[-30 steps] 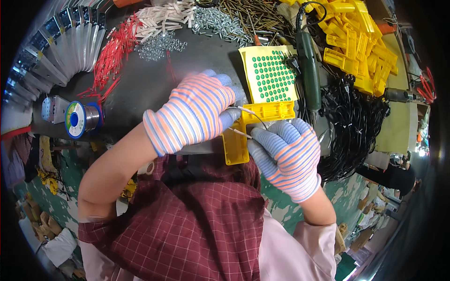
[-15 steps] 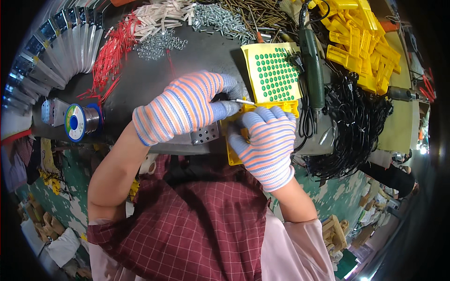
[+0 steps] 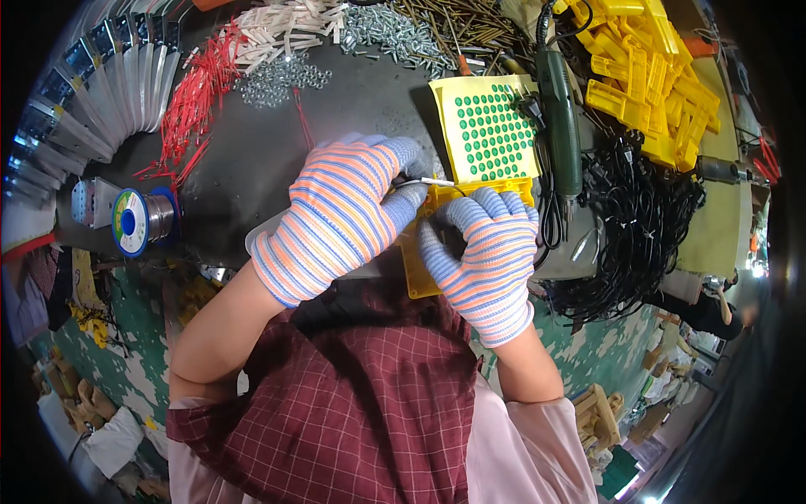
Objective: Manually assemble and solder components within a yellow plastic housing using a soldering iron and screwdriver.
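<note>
Both my hands wear striped knit gloves and meet over a yellow plastic housing (image 3: 420, 277) at the table's near edge. My left hand (image 3: 340, 210) is closed, thumb against curled fingers, pinching a thin white sleeve-like piece (image 3: 435, 182) whose tip points right over the housing. A short dark wire shows beside that tip. My right hand (image 3: 489, 252) curls over the housing, its fingertips on the upper part and the thumb at the left side. The fingers hide most of the housing's inside.
A yellow sheet of green round stickers (image 3: 495, 130) lies beyond the housing, beside a green electric screwdriver (image 3: 561, 126). Black cords (image 3: 642, 227) and yellow housings (image 3: 646, 76) are heaped right. Screws (image 3: 395, 38), nuts (image 3: 281, 80), red wires (image 3: 197, 109) and a solder spool (image 3: 143, 220) lie left and far.
My left hand has turned and dropped a little toward me, its forearm swinging right, and now covers the perforated metal piece. My right hand has shifted slightly and stays on the housing.
</note>
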{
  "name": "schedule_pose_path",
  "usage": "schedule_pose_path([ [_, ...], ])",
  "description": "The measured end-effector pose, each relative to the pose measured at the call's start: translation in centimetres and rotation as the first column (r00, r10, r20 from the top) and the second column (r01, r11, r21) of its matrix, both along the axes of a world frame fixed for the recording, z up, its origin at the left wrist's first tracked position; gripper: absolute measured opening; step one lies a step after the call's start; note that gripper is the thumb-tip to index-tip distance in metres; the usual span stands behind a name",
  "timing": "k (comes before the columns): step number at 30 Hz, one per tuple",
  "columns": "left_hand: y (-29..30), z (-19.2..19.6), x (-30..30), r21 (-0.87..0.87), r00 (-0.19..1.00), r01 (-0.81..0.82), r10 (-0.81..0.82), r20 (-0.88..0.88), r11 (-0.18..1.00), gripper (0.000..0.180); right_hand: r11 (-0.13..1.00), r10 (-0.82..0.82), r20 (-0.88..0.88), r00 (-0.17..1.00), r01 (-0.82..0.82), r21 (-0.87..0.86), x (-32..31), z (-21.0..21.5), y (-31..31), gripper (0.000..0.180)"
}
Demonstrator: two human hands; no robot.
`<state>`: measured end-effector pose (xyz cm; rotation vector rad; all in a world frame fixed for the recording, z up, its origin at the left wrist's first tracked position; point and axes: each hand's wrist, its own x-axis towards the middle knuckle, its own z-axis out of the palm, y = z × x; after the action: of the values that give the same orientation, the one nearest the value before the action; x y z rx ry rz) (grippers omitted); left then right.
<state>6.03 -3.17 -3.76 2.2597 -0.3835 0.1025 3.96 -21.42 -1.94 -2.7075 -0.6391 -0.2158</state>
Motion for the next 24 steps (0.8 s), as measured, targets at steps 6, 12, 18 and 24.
schedule_pose_path([
  [6, -0.4, -0.5, 0.1, 0.062, 1.0, -0.011, 0.009, 0.024, 0.998, 0.01, 0.999, -0.029, -0.045, 0.999, 0.028, -0.015, 0.3, -0.1, 0.2, 0.018],
  [12, -0.8, -0.3, 0.4, 0.136, 1.0, -0.009, 0.013, -0.028, 0.991, 0.014, 0.999, 0.003, 0.044, 0.999, -0.005, 0.033, 0.3, -1.3, -0.8, 0.019],
  [18, -1.0, -0.5, 0.5, 0.18, 0.997, -0.037, 0.048, -0.054, 0.983, 0.019, 0.976, 0.186, 0.07, 0.98, -0.176, -0.131, 0.3, 0.0, -1.3, 0.025],
  [24, -1.0, -0.9, 0.6, 0.116, 0.992, -0.05, 0.063, -0.113, 0.992, 0.021, 0.95, 0.311, -0.226, 0.923, -0.308, 0.05, 3.3, 1.8, -2.1, 0.021],
])
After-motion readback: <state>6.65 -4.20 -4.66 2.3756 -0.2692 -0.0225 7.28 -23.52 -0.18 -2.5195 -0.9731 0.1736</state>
